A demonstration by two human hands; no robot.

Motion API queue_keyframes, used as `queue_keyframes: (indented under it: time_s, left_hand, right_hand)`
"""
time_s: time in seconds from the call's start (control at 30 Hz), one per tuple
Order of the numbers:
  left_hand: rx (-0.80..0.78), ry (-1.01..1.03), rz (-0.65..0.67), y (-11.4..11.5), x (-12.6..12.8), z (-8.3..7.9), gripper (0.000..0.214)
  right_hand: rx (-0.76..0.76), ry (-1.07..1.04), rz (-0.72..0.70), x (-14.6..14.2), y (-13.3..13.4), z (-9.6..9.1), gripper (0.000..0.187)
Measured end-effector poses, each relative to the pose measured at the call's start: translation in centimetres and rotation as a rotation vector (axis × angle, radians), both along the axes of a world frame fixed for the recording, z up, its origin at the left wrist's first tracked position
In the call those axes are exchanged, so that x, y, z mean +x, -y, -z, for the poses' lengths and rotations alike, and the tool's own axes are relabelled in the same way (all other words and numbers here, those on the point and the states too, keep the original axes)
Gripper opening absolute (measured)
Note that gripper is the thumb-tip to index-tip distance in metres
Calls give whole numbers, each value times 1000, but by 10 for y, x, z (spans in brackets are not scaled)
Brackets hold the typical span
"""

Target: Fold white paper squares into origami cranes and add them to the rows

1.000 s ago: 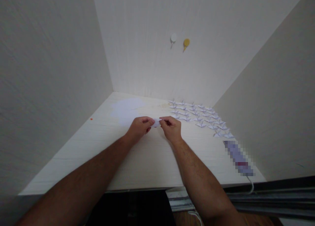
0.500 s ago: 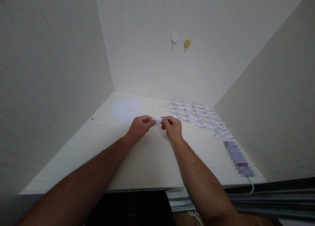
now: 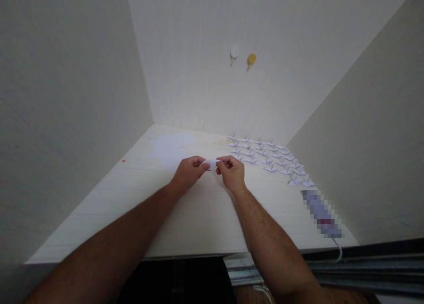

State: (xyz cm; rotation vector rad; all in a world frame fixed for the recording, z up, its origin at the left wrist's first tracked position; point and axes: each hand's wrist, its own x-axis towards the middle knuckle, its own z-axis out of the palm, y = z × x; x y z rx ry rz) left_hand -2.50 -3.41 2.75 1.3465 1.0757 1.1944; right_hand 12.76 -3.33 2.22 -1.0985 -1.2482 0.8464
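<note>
A small piece of folded white paper point(image 3: 212, 164) is held just above the table, between my two hands. My left hand point(image 3: 189, 170) pinches its left end between thumb and fingers. At the other end, my right hand point(image 3: 232, 170) has its thumb and fingertips closed on the paper's edge. The fingers partly cover the paper, so its exact folds cannot be made out. Several white paper cranes point(image 3: 263, 153) stand in rows on the table to the right of my right hand.
White paper sheets point(image 3: 170, 147) lie on the table point(image 3: 195, 224) behind my left hand. A pixelated object point(image 3: 321, 213) with a white cable point(image 3: 339, 249) sits at the right edge. Walls enclose three sides; a white hook point(image 3: 234, 52) and a yellow hook point(image 3: 251, 59) hang at the back.
Both hands stay almost in place with the paper between them. The paper's visible part has turned slightly in the fingers, and the view has shifted a little.
</note>
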Motion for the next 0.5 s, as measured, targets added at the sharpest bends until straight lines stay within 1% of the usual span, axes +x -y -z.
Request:
queue_keyframes:
  time_s: [0.17,0.27,0.37,0.5]
  left_hand:
    - [-59,95,15,-3,1,5,25]
    - [-47,83,3,-5,1,8,24]
    - [-10,67,-40,-4,0,8,23]
    - [45,39,-81,0,1,4,23]
  right_hand:
    - [0,-2,-19,1,3,-4,15]
    - [1,-65,-85,2,3,-5,15]
    - [-16,-127,-177,2,2,-4,21]
    - [-22,-102,-240,0,1,0,32]
